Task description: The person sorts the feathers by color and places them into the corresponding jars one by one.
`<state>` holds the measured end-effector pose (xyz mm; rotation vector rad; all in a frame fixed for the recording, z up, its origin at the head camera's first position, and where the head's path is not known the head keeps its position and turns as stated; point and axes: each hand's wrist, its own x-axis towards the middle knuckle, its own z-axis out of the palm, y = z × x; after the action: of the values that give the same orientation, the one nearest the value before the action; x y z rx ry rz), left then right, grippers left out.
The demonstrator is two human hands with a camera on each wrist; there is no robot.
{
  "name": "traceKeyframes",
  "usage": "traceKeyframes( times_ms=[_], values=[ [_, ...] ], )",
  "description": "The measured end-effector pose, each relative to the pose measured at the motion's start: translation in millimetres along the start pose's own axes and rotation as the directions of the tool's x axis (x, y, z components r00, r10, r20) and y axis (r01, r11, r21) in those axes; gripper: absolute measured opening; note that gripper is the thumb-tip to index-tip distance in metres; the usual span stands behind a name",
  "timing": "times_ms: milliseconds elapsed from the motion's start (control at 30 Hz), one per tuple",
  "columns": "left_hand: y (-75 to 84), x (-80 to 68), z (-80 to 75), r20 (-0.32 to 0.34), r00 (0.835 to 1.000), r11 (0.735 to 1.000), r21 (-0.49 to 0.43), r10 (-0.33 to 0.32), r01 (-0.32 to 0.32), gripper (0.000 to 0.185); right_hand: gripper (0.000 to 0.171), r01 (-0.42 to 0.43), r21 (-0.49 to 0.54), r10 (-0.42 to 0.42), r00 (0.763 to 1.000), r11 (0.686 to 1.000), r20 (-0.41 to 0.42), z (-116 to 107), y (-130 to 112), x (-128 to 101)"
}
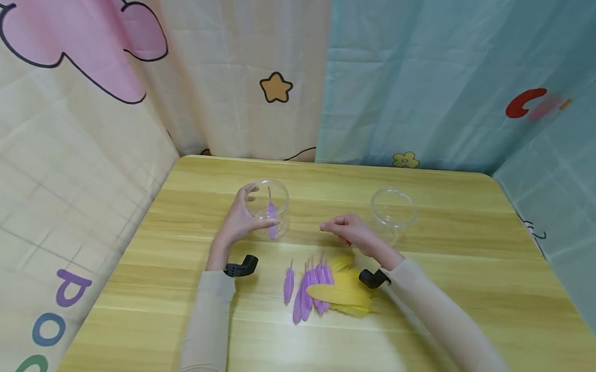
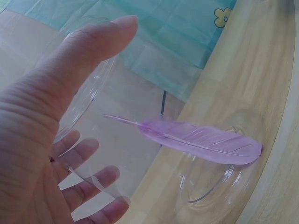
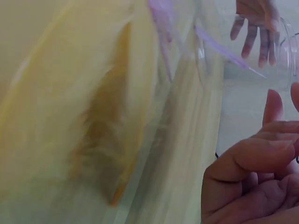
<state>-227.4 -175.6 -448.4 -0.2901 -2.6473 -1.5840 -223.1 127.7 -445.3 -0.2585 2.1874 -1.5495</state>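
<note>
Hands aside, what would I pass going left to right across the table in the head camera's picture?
Clear cup with a purple feather inside → lone purple feather → bunched purple feathers → yellow feathers → other clear cup.

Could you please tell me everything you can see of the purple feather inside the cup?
The purple feather has a soft-looking vane, a central shaft and a bare quill. It stands tilted, quill up, inside the clear cup, vane tip near the base. The left hand curls round the cup's outside, not touching the feather.

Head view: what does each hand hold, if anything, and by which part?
The left hand holds the left transparent cup by its side wall; right hand, nothing visible.
</note>
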Motion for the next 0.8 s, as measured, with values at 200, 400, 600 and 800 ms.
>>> traceKeyframes(
  times_ms=[200,400,600,800],
  values=[
    [-2.3,1.7,-0.6,-0.004,1.000,1.000,0.000,0.002,-0.002,0.115,0.039,-0.005,-0.186,0.025,0.994,0.982,0.105,-6.3,12.2,-12.8],
    [-2.3,2.1,0.4,-0.004,1.000,1.000,-0.009,-0.002,0.002,0.114,0.034,-0.012,-0.305,0.060,0.987,0.952,0.147,-7.1,21.0,-16.2],
    [-2.1,2.0,0.4,-0.003,1.000,1.000,-0.006,-0.005,0.005,0.114,0.040,-0.007,-0.359,0.070,0.984,0.933,0.163,-1.7,19.0,-17.3],
    [-0.7,1.9,0.0,-0.001,1.000,1.000,-0.012,-0.011,0.011,0.113,0.042,-0.003,-0.378,0.063,0.987,0.926,0.146,4.5,17.2,-16.0]
  ],
)
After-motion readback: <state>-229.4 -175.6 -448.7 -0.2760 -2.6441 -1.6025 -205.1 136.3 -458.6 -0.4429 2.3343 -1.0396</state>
